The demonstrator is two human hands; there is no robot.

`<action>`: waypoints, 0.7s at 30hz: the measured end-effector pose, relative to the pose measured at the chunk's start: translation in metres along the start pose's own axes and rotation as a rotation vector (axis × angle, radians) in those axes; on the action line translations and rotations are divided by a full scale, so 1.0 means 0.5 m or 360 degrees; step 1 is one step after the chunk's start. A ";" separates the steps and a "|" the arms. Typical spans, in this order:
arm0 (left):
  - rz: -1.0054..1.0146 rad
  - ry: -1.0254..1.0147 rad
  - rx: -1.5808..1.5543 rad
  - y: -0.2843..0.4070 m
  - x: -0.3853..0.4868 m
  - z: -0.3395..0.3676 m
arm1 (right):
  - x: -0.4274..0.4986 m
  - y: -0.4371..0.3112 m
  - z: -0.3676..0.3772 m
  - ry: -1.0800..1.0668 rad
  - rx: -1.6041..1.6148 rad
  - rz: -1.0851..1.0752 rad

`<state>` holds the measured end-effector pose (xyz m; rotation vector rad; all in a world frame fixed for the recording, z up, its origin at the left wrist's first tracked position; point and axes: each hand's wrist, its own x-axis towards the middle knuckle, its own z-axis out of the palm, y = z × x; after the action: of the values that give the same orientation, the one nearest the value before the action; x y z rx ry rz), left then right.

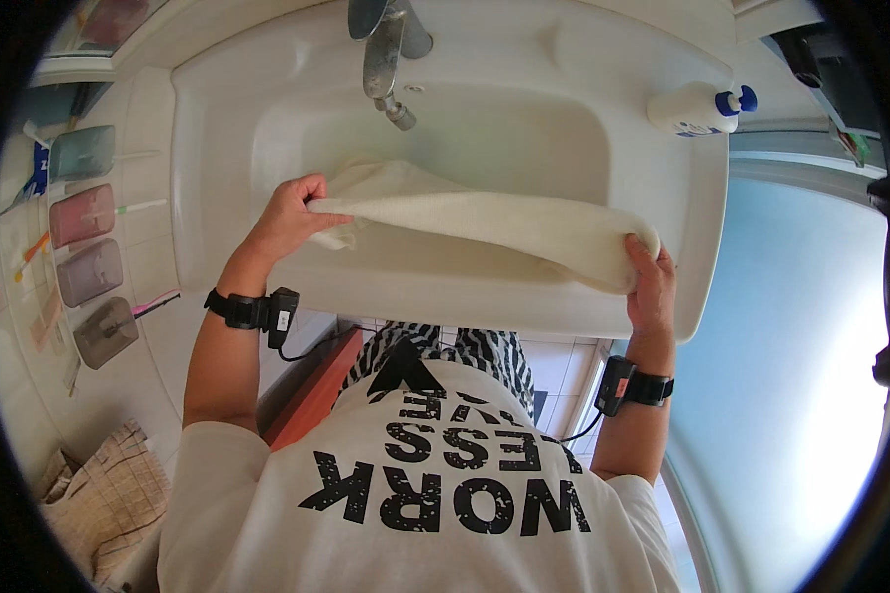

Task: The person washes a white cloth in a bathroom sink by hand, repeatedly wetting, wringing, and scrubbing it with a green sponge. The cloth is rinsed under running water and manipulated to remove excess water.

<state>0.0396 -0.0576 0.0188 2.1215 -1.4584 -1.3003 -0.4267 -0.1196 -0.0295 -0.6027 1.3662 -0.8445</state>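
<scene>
A cream-coloured cloth (482, 219) is stretched sideways over the white washbasin (215, 185), sagging a little between my hands. Its left end is pinched between the thumb and fingers of my left hand (297, 211). At the other end, my right hand (649, 274) grips a thicker, folded part of the cloth near the basin's right front rim. A loose portion of the fabric hangs behind and below the left end, inside the basin. Above the bowl stands a metal faucet (386, 63) with a jointed spout tip, apart from the cloth.
A white pump bottle (690, 110) with a blue top lies across the basin's back right corner. Several tinted cups (85, 215) with toothbrushes line the left wall. A checked towel (111, 504) hangs at lower left. A frosted bluish panel (771, 311) stands to the right.
</scene>
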 end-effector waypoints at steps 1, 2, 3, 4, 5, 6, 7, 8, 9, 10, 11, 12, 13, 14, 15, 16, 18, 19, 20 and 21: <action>0.0066 -0.0018 0.0122 0.005 -0.005 0.003 | -0.001 -0.001 -0.008 0.0050 -0.0041 -0.0028; 0.0109 -0.0051 0.0216 0.009 -0.011 0.009 | -0.002 -0.002 -0.017 0.0155 -0.0025 -0.0035; 0.0156 -0.0066 0.0313 0.012 -0.016 0.019 | -0.004 -0.001 -0.027 0.0207 -0.0044 -0.0124; 0.0211 -0.0132 0.0333 0.013 -0.023 0.037 | -0.005 -0.001 -0.039 0.0267 -0.0049 -0.0190; 0.0274 -0.0181 0.0354 0.013 -0.031 0.060 | -0.008 0.002 -0.052 0.0302 -0.0040 -0.0251; 0.0373 -0.0221 0.0358 0.011 -0.039 0.082 | -0.010 0.005 -0.068 0.0314 -0.0101 -0.0319; 0.0472 -0.0258 0.0450 0.007 -0.047 0.104 | -0.012 0.010 -0.083 0.0369 -0.0180 -0.0337; 0.0607 -0.0281 0.0529 0.003 -0.052 0.132 | -0.015 0.017 -0.100 0.0397 -0.0248 -0.0376; 0.0672 -0.0347 0.0635 -0.001 -0.059 0.151 | -0.017 0.027 -0.118 0.0401 -0.0306 -0.0452; 0.0738 -0.0335 0.0678 -0.007 -0.068 0.164 | -0.021 0.037 -0.136 0.0418 -0.0426 -0.0485; 0.0731 -0.0370 0.0746 -0.011 -0.074 0.175 | -0.022 0.049 -0.153 0.0472 -0.0506 -0.0460; 0.0683 -0.0433 0.0832 -0.015 -0.078 0.181 | -0.023 0.062 -0.168 0.0499 -0.0568 -0.0478; 0.0834 -0.0324 0.0805 -0.019 -0.080 0.185 | -0.023 0.073 -0.182 0.0563 -0.0631 -0.0473; 0.0943 -0.0240 0.0791 -0.023 -0.078 0.186 | -0.021 0.084 -0.193 0.0581 -0.0658 -0.0479; 0.1054 -0.0151 0.0779 -0.026 -0.073 0.187 | -0.020 0.092 -0.202 0.0550 -0.0742 -0.0509; 0.1141 -0.0090 0.0713 -0.029 -0.065 0.189 | -0.017 0.100 -0.209 0.0522 -0.0819 -0.0521; 0.1281 0.0016 0.0583 -0.034 -0.043 0.196 | -0.014 0.106 -0.213 0.0492 -0.0978 -0.0539; 0.0966 -0.0125 0.0558 -0.036 -0.030 0.203 | -0.012 0.105 -0.212 0.0492 -0.1059 -0.0549; 0.0614 -0.0274 0.0523 -0.038 -0.020 0.210 | -0.011 0.103 -0.209 0.0492 -0.1110 -0.0585; 0.0212 -0.0426 0.0482 -0.040 -0.011 0.218 | -0.010 0.100 -0.206 0.0484 -0.1027 -0.0522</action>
<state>-0.0338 -0.0152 -0.0528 2.0373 -1.9831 -1.4336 -0.5197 -0.0761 -0.0801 -1.2619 1.8662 -0.7655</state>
